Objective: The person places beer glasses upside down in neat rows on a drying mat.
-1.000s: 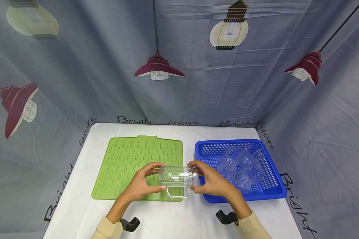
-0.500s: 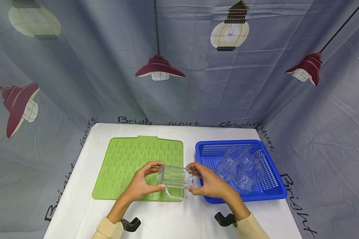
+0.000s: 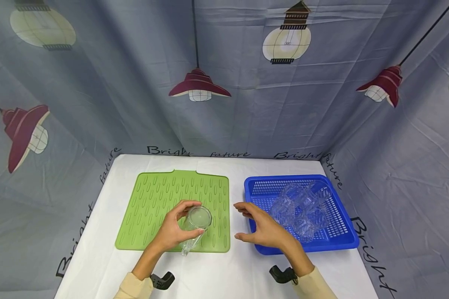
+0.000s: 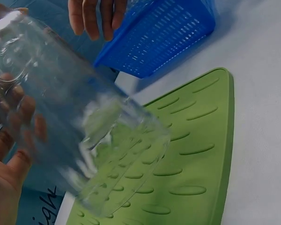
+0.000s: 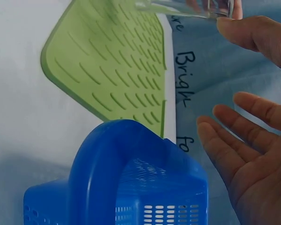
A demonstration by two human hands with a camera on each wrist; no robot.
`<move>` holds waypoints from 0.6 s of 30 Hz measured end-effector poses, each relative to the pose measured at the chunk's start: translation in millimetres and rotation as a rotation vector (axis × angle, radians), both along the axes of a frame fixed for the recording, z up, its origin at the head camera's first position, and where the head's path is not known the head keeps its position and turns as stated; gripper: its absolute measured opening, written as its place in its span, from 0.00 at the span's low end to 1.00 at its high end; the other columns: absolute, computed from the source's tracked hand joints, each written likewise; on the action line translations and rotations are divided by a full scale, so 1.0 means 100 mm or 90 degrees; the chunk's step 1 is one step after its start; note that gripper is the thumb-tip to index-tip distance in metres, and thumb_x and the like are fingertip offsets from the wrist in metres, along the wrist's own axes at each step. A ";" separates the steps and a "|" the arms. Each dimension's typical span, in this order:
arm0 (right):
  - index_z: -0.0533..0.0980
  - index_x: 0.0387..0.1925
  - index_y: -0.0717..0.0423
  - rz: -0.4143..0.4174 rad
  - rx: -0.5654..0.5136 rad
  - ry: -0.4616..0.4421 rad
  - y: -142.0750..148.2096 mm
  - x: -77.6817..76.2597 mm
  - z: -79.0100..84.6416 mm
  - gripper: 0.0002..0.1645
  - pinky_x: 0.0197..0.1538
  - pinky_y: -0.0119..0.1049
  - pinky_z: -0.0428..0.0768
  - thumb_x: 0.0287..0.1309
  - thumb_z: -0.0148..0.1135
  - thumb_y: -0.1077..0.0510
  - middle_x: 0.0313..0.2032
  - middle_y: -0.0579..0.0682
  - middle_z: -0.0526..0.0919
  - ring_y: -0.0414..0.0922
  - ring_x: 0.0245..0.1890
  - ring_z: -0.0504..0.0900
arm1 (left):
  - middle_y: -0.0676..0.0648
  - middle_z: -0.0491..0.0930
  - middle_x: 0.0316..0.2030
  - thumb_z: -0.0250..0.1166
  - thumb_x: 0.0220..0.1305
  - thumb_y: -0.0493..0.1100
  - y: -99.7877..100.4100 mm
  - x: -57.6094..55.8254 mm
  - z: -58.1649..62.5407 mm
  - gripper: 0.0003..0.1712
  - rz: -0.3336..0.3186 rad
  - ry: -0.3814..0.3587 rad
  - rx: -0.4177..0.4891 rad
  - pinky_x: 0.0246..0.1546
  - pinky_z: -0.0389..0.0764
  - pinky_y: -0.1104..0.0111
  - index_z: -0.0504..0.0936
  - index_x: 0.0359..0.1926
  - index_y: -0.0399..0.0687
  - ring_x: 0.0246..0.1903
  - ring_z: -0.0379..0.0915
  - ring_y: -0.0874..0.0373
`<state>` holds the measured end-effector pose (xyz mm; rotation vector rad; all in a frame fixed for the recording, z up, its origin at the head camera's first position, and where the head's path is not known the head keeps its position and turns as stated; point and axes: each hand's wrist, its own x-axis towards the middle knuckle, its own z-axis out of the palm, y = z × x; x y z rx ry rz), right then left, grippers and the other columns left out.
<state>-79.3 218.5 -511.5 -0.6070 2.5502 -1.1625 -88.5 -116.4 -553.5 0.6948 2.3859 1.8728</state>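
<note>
In the head view my left hand grips a clear glass mug between thumb and fingers, above the green ridged mat. The mug is tilted, one round end turned up toward the head camera and its handle pointing to the near side. Seen from the left wrist, the glass mug slants over the mat, its lower end above the ridges. My right hand is apart from the mug, thumb and fingers spread with nothing between them, beside the blue basket.
Several clear glass mugs lie clustered in the blue basket on the right; their overlapping outlines are hard to separate. A white cloth covers the table. A grey printed curtain surrounds it at the back and sides.
The mug was held sideways between both hands. My right hand has let go of it, and my left hand has turned it so a round end faces up. Mat and basket have not moved.
</note>
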 end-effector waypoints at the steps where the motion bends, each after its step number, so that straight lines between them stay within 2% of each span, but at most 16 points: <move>1: 0.68 0.76 0.47 -0.002 0.002 0.000 0.00 0.00 0.00 0.50 0.76 0.48 0.80 0.57 0.81 0.42 0.73 0.46 0.76 0.51 0.73 0.79 | 0.48 0.82 0.62 0.85 0.54 0.43 0.00 0.00 0.00 0.41 0.002 0.000 -0.001 0.59 0.82 0.66 0.79 0.69 0.53 0.59 0.79 0.61; 7: 0.68 0.76 0.44 -0.010 0.020 0.002 0.02 0.01 0.00 0.49 0.75 0.51 0.81 0.58 0.80 0.40 0.73 0.46 0.76 0.51 0.72 0.80 | 0.49 0.81 0.64 0.85 0.55 0.43 -0.01 0.00 0.01 0.43 0.003 -0.017 0.002 0.61 0.83 0.68 0.78 0.70 0.51 0.61 0.79 0.63; 11: 0.67 0.77 0.46 -0.015 0.023 -0.002 0.05 0.02 0.00 0.50 0.75 0.53 0.80 0.59 0.79 0.40 0.74 0.47 0.76 0.53 0.73 0.79 | 0.51 0.81 0.65 0.85 0.54 0.43 0.00 0.01 0.02 0.43 0.003 -0.030 0.001 0.63 0.82 0.68 0.77 0.71 0.54 0.62 0.78 0.65; 14: 0.67 0.78 0.46 -0.023 0.020 -0.006 0.07 0.02 0.01 0.51 0.76 0.55 0.79 0.60 0.79 0.41 0.75 0.48 0.75 0.54 0.74 0.78 | 0.50 0.81 0.65 0.86 0.54 0.43 -0.01 0.01 0.03 0.44 0.012 -0.023 -0.010 0.63 0.83 0.67 0.77 0.70 0.57 0.62 0.79 0.63; 18: 0.67 0.78 0.40 -0.043 0.033 0.004 0.09 0.02 0.03 0.49 0.74 0.58 0.80 0.61 0.79 0.40 0.74 0.46 0.75 0.56 0.72 0.79 | 0.50 0.81 0.64 0.86 0.54 0.44 -0.04 0.00 0.04 0.44 0.029 -0.008 -0.031 0.64 0.84 0.68 0.77 0.70 0.55 0.62 0.80 0.60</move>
